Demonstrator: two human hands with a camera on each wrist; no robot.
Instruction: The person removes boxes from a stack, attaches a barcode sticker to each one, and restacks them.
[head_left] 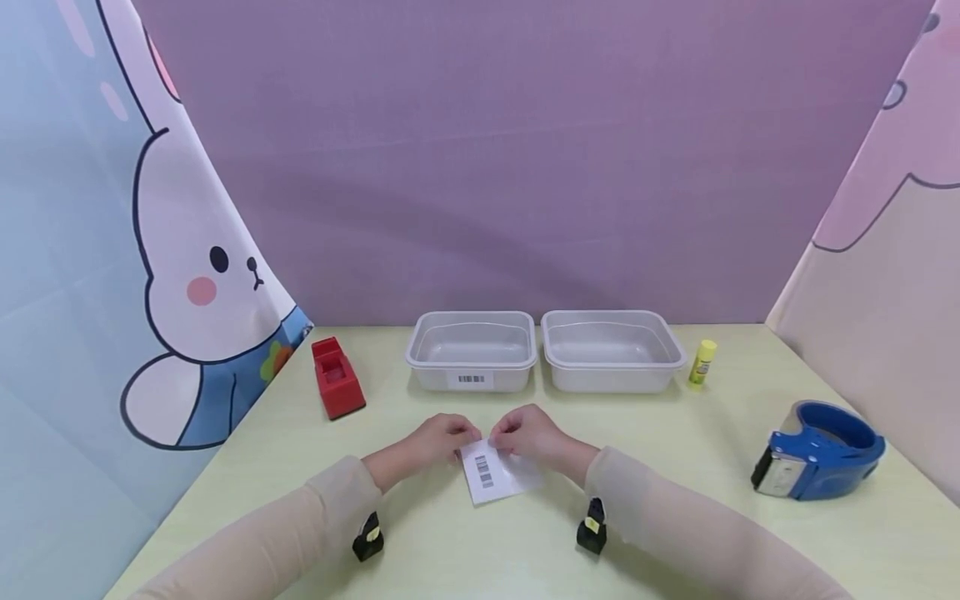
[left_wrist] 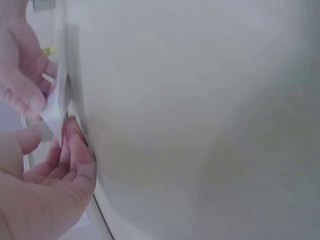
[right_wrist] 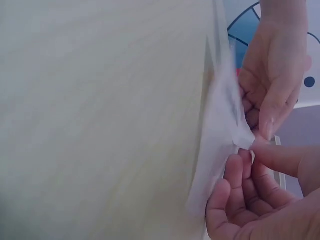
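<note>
Between both hands is a white barcode label sheet (head_left: 504, 475), its printed barcode to the left side and its near edge low over the table. My left hand (head_left: 441, 437) is at its far left corner; in the left wrist view, curled fingers (left_wrist: 75, 155) touch the paper and the thumb stands a little off them. With thumb and fingertips, my right hand (head_left: 531, 433) pinches the far edge. A small corner of the paper (right_wrist: 243, 137) is bent up by the right thumb in the right wrist view. Most of the sheet's underside is hidden.
Two white plastic tubs (head_left: 471, 365) (head_left: 611, 379) stand side by side at the back, the left one bearing a barcode label. A red desk tool (head_left: 340, 387) lies left. A yellow glue stick (head_left: 702, 363) and a blue ring-shaped tool (head_left: 828, 454) stand right.
</note>
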